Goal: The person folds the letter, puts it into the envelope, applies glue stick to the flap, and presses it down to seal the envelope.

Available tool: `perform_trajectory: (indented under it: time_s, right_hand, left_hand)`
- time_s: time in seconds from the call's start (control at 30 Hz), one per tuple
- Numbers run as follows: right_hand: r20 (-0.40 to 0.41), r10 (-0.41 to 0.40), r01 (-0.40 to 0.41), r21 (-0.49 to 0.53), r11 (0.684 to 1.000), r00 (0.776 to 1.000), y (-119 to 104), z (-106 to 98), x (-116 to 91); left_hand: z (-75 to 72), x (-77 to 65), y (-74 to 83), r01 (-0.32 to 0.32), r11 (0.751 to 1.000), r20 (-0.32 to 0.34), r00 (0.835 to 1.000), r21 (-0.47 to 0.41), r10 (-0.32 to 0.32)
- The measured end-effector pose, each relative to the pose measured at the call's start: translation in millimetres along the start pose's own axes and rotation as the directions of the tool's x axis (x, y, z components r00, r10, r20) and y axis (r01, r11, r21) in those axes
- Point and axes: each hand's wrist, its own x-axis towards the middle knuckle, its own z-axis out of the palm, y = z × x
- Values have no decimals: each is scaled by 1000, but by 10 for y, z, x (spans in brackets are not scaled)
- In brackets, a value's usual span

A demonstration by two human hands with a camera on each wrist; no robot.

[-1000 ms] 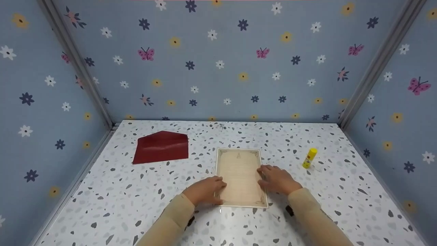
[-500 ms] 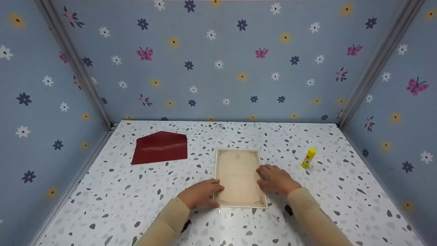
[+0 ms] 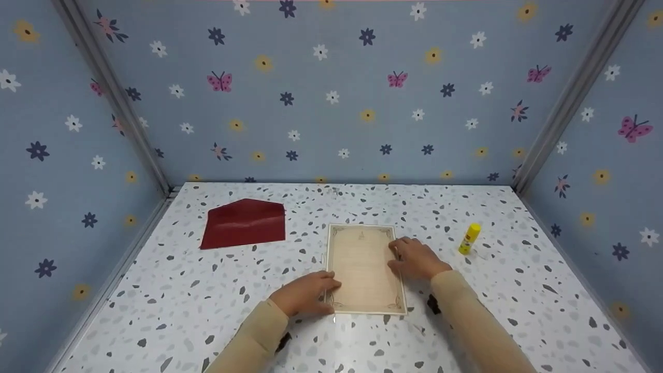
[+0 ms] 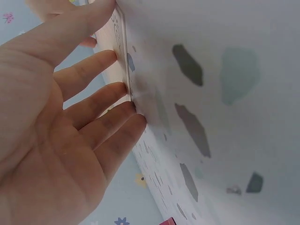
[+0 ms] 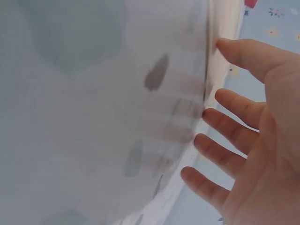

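Observation:
A cream sheet of letter paper (image 3: 362, 269) with a decorative border lies flat on the speckled table. My left hand (image 3: 304, 294) rests at its lower left edge, and in the left wrist view the fingers (image 4: 101, 101) are spread and fairly straight along the paper's rim. At the right edge, my right hand (image 3: 418, 258) touches the paper with its fingertips; in the right wrist view its fingers (image 5: 229, 126) are extended and apart. Neither hand curls round the sheet. Faint print on the paper is too small to read.
A dark red envelope (image 3: 244, 225) with its flap raised lies at the back left. To the right stands a yellow glue stick (image 3: 470, 239), slightly leaning in view. Flowered blue panels (image 3: 331, 124) enclose the table (image 3: 207, 331) at the back and both sides.
My left hand has shifted slightly left and outward along the paper's edge. My right hand has slid a little farther up the right edge. Paper, envelope and glue stick stay put.

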Motion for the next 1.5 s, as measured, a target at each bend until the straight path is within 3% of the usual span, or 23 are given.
perform_trajectory:
  time_s: [0.4,0.67,0.87,0.97,1.27,1.5]
  right_hand:
    - [-27,-27,30,111,993,999,96,-72,325]
    - [-21,-7,8,37,999,1000,117,-45,470]
    - [-21,-37,34,-118,992,999,88,-24,507]
    - [-14,-28,26,-132,991,1000,79,-16,505]
    - [3,16,-16,-64,998,1000,44,-21,491]
    - [-11,15,-15,68,998,1000,14,-65,497]
  left_hand:
    - [-8,6,-5,20,1000,4,1000,-22,-20]
    - [1,-11,-7,23,999,-1,1000,-28,-23]
    - [2,-19,-2,6,1000,-13,1000,-4,-6]
    - [8,-16,-2,17,1000,-2,1000,-5,-17]
    - [17,-8,-3,37,999,3,999,-14,-37]
    - [12,-10,4,47,998,4,999,-29,-47]
